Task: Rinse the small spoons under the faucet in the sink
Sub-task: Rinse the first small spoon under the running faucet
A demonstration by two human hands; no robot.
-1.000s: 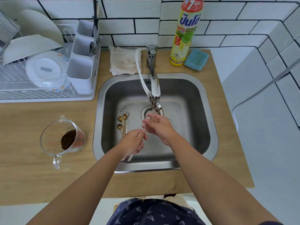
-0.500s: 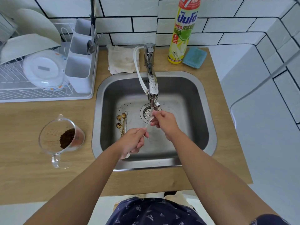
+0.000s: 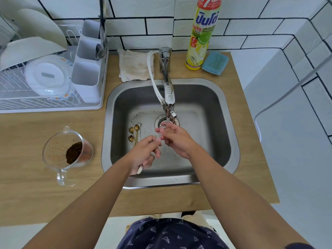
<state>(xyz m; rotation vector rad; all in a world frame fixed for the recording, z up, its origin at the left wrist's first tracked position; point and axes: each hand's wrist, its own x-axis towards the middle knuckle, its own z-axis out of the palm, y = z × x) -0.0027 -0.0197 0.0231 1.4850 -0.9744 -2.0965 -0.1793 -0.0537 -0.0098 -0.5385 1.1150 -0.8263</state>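
Note:
My left hand (image 3: 143,151) grips the handle of a small white spoon (image 3: 158,139) over the steel sink (image 3: 231,141). Its handle end sticks out below my fist. My right hand (image 3: 177,139) pinches the spoon's bowl end right under the faucet (image 3: 168,97), where a thin stream of water runs onto my fingers. Several small gold spoons (image 3: 135,133) lie together on the sink floor, left of the drain (image 3: 159,123). Dark specks dot the basin above them.
A clear measuring jug (image 3: 67,151) with brown grounds stands on the wooden counter to the sink's left. A dish rack (image 3: 52,72) with plates and a cutlery caddy fills the back left. A cloth (image 3: 134,66), a dish-soap bottle (image 3: 201,36) and a blue sponge (image 3: 215,63) sit behind the sink.
Both hands have stayed under the faucet with the white spoon. My right hand's fingers have shifted along the bowl end, rubbing it in the water. The gold spoons have not moved.

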